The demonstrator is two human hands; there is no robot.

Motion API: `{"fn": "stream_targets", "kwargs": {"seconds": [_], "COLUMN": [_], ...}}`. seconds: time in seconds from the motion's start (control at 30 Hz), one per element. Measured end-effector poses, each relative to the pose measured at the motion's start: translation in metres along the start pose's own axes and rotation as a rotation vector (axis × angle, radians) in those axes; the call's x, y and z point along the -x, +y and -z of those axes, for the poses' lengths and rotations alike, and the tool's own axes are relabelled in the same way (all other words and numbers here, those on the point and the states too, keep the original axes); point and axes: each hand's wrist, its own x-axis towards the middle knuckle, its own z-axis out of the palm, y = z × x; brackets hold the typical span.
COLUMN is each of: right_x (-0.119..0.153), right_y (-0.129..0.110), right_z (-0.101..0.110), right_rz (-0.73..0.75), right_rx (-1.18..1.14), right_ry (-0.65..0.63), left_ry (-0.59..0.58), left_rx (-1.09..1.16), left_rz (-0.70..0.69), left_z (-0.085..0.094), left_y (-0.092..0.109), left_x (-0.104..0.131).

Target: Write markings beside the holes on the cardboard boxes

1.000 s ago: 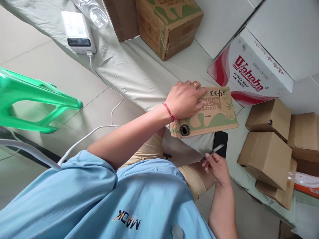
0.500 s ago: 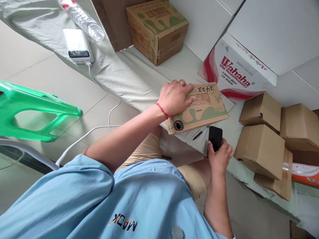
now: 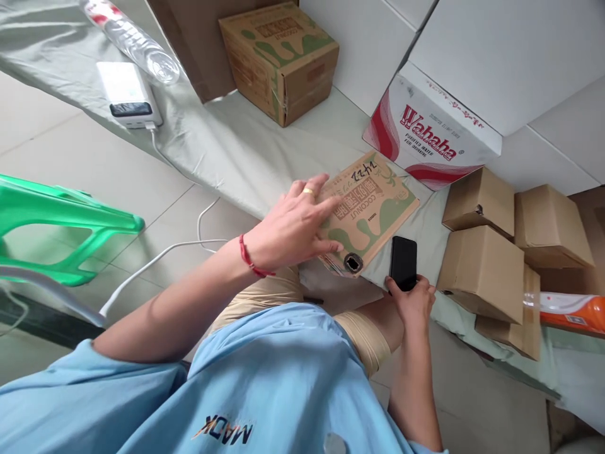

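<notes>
A flat coconut carton [image 3: 378,205] with handwritten digits and a dark-rimmed hole lies turned at an angle on the cloth-covered surface. My left hand [image 3: 295,224], with a ring and a red string bracelet, is at the carton's left side, its fingers spread over the edge; whether they touch is hard to tell. To the right of the carton, my right hand [image 3: 412,299] holds the lower end of a black phone [image 3: 403,261] between thumb and fingers.
A coconut box [image 3: 283,63] and a Wahaha box [image 3: 430,129] stand at the back. Several brown boxes [image 3: 486,268] are at the right. A power bank [image 3: 127,94] with a white cable lies beside a plastic bottle [image 3: 135,44]. A green stool [image 3: 61,227] stands left.
The carton has turned and its near corner has shifted toward me. My left hand has moved left, off the carton's top, with its fingers more spread. The pen beside the phone is no longer visible.
</notes>
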Motion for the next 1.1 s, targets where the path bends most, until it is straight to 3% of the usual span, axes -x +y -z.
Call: {"fn": "stream_targets", "kwargs": {"seconds": [0.13, 0.3, 0.47, 0.6, 0.87, 1.1], "right_x": [-0.009, -0.014, 0.008, 0.036, 0.107, 0.141], "right_y": [0.004, 0.004, -0.003, -0.011, -0.031, -0.051], "right_z": [0.011, 0.022, 0.025, 0.041, 0.087, 0.085], "right_rz": [-0.033, -0.1, -0.161, -0.09, 0.053, 0.052], "right_rx": [-0.054, -0.194, -0.619, -0.827, -0.824, -0.72], "right_ry": [-0.03, -0.135, -0.231, -0.154, 0.058, 0.079], "left_ry": [0.002, 0.12, 0.132, 0.133, 0.162, 0.181], "left_rx": [-0.045, -0.002, 0.048, 0.093, 0.138, 0.111], "left_rz": [-0.064, -0.075, -0.073, -0.074, -0.072, -0.118], "left_z": [-0.007, -0.023, -0.039, -0.052, -0.063, -0.07], "left_y": [-0.009, -0.003, 0.016, 0.022, 0.025, 0.033], "left_x": [0.03, 0.041, 0.045, 0.052, 0.058, 0.061]}}
